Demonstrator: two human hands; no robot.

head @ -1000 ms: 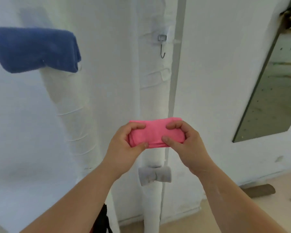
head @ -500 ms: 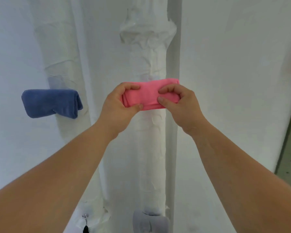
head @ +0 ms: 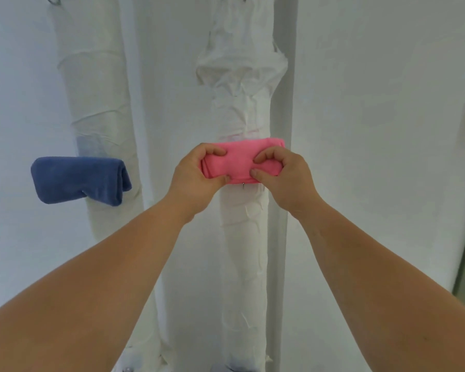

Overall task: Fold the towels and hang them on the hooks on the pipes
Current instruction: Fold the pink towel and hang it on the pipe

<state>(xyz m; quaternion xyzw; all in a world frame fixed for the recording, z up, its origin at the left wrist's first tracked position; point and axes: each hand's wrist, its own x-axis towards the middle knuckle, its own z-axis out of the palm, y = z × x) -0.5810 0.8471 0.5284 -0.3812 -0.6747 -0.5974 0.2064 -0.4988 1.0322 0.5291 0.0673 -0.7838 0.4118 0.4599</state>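
Note:
A folded pink towel is pressed against the right white-wrapped pipe at mid height. My left hand pinches its left end and my right hand pinches its right end. A small metal hook tip pokes out just under the towel's lower edge. A folded blue towel hangs on the left wrapped pipe, sticking out to the left.
A narrow vertical trim runs beside the right pipe, against the white wall. Another hook shows at the top of the left pipe. A grey towel's top edge peeks in at the bottom.
The view has tilted up along the pipes. Both hands carried the pink towel up against the right pipe, where a hook tip now shows under it.

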